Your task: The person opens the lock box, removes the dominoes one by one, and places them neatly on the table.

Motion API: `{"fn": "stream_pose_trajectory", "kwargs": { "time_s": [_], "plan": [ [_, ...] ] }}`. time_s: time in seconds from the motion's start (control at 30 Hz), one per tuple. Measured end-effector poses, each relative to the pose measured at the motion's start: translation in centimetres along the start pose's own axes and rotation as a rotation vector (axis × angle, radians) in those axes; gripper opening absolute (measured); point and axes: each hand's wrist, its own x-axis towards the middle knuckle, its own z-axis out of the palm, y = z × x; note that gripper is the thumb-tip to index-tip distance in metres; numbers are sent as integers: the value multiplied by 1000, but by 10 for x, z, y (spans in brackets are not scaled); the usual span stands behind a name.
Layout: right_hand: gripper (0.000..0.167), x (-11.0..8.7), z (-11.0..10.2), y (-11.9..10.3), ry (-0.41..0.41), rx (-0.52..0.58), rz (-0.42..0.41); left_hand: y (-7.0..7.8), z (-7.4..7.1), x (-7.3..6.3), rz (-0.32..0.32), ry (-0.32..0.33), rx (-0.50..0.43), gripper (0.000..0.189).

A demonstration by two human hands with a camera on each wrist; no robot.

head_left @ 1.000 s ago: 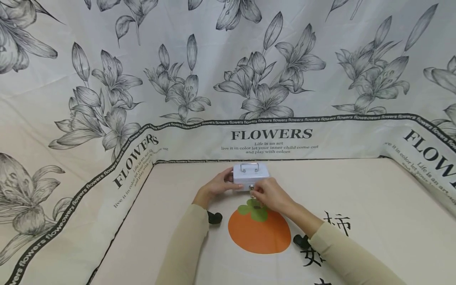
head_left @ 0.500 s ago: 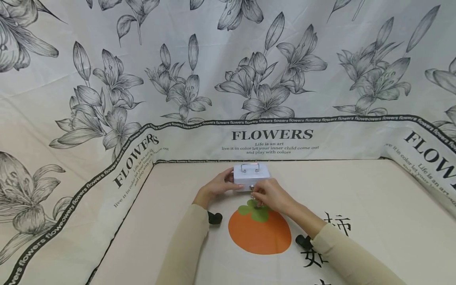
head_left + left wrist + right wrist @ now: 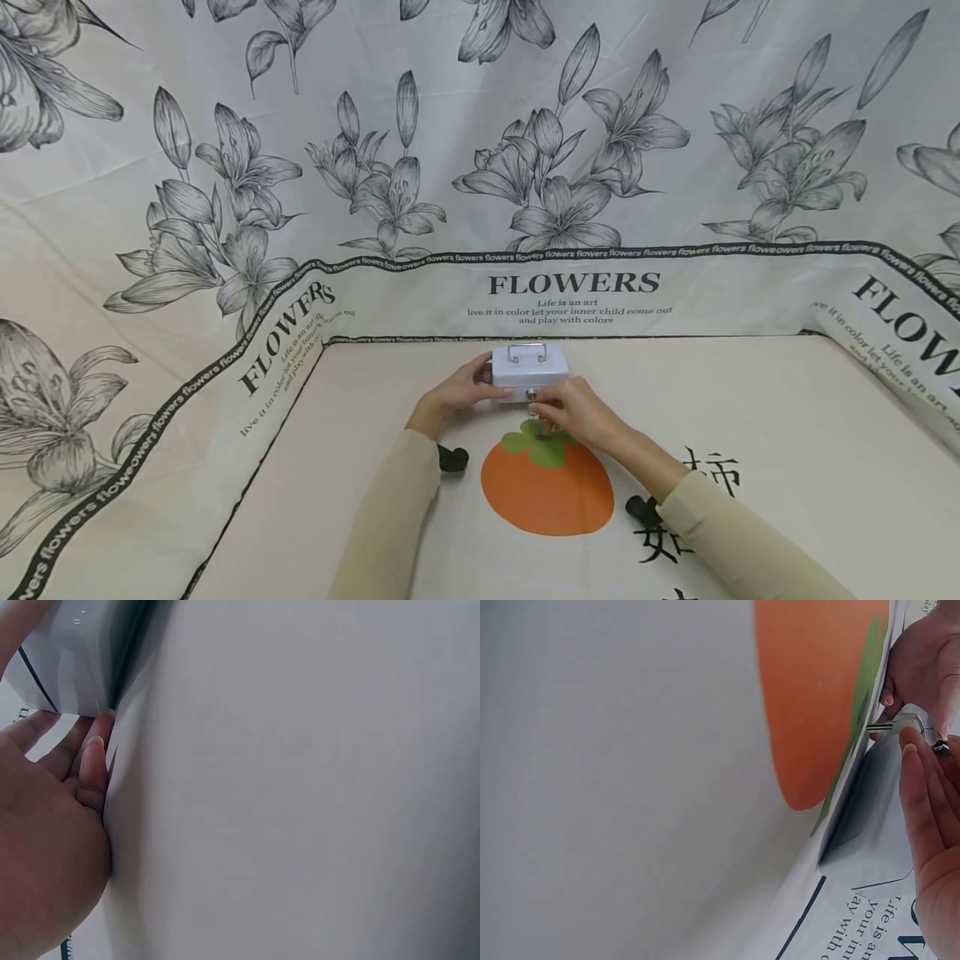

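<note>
- White box [image 3: 529, 367], metal handle [image 3: 527, 352] on its lid, lid down; on the surface [image 3: 772, 392], near its far edge.
- Lock [image 3: 532, 393], at the box's front.
- Left hand [image 3: 459, 390], at the box's left side; fingers gripping that side, thumb along the front.
- Right hand [image 3: 576, 410], just before the box's front; fingers narrowed, pinching a key [image 3: 881, 727] by the lock.
- Persimmon print [image 3: 547, 496], orange and green, on the near side of the box.
- Floral cloth [image 3: 573, 283], lettered "FLOWERS", standing behind the box.
</note>
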Motion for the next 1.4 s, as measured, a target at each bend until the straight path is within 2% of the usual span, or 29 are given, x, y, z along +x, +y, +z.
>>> {"fn": "stream_pose_trajectory", "kwargs": {
  "time_s": [0.37,0.67,0.9,1.17,1.4],
  "plan": [
    [22,3,-1,-1,-57,-32,-19,2,1,0,-14,4,-23,87],
    [22,2,-3,-7,-59,-177,-58,5,1,-1,-28,-13,-57,90],
    [23,3,-3,-8,-44,-239,-102,6,1,-1,-36,-17,-63,90],
    [22,4,-4,-11,-41,-291,-94,5,0,-1,-32,-8,-38,90],
    [25,4,-1,-14,-38,-266,-56,1,1,0,-47,-9,-56,90]
  ]
}}
